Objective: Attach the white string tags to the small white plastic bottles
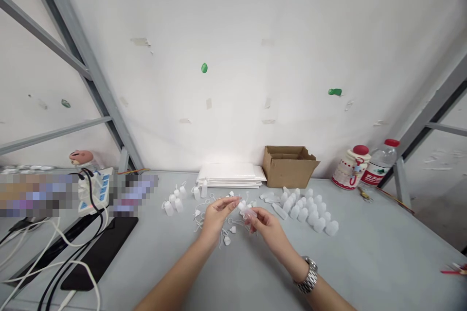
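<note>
My right hand [263, 223] grips a small translucent bottle [248, 212], tilted toward the upper left. At its upper end is a white cap [241, 205], which the fingers of my left hand [218, 214] pinch. White corded caps [226, 240] lie loose beneath and around both hands. Several translucent bottles [313, 217] stand in a group to the right, with flat clear pieces [279, 211] beside them. A smaller group of capped bottles with loops [178, 205] stands to the left.
A cardboard box [290, 172] and a stack of white sheets [229, 175] stand by the wall. At the right are a decorated flask [346, 173] and a water bottle [379, 165]. A power strip [104, 189], cables and a black phone [105, 252] lie left.
</note>
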`<action>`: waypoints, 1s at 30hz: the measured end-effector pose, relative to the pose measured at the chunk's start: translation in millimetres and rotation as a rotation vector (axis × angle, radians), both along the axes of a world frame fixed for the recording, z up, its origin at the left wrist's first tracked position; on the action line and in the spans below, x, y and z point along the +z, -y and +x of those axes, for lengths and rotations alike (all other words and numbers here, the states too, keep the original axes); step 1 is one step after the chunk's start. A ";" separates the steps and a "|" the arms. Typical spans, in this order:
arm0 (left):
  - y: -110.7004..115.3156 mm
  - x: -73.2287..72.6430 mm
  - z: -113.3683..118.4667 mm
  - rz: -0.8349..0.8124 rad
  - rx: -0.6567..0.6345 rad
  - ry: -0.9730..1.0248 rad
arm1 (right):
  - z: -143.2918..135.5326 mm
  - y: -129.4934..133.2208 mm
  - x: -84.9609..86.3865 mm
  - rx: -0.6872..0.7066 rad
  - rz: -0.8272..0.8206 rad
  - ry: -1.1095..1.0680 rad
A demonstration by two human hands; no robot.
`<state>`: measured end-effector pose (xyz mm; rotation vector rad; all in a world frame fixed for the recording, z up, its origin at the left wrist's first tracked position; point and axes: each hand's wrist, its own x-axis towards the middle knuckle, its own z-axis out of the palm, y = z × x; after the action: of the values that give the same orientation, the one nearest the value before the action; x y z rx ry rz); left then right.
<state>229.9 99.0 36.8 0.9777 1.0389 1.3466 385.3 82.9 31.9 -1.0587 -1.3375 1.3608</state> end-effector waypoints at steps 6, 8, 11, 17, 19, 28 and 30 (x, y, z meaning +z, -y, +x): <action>-2.0 4.1 -3.2 -0.193 -0.044 0.308 | 4.9 3.9 7.7 0.148 -0.146 -0.245; -2.1 4.4 -3.6 -0.323 -0.148 0.371 | 5.0 4.9 8.6 0.189 -0.183 -0.315; -1.5 3.3 -3.2 -0.393 -0.254 0.429 | 4.6 5.2 8.3 0.209 -0.209 -0.369; -3.8 1.6 -5.6 -0.317 -0.203 0.512 | 5.1 4.8 8.0 0.196 -0.236 -0.366; -5.4 1.5 -6.8 -0.286 -0.174 0.507 | 4.6 4.9 7.5 0.179 -0.235 -0.334; -7.8 -2.5 -6.6 -0.271 -0.081 0.499 | 1.8 4.6 2.2 0.118 -0.201 -0.173; -7.8 -3.5 -6.6 -0.266 -0.078 0.489 | 1.4 4.8 2.5 0.115 -0.192 -0.148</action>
<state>223.3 106.8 33.3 0.4520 0.7691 1.2582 386.6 78.2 34.3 -0.9972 -1.1915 1.6471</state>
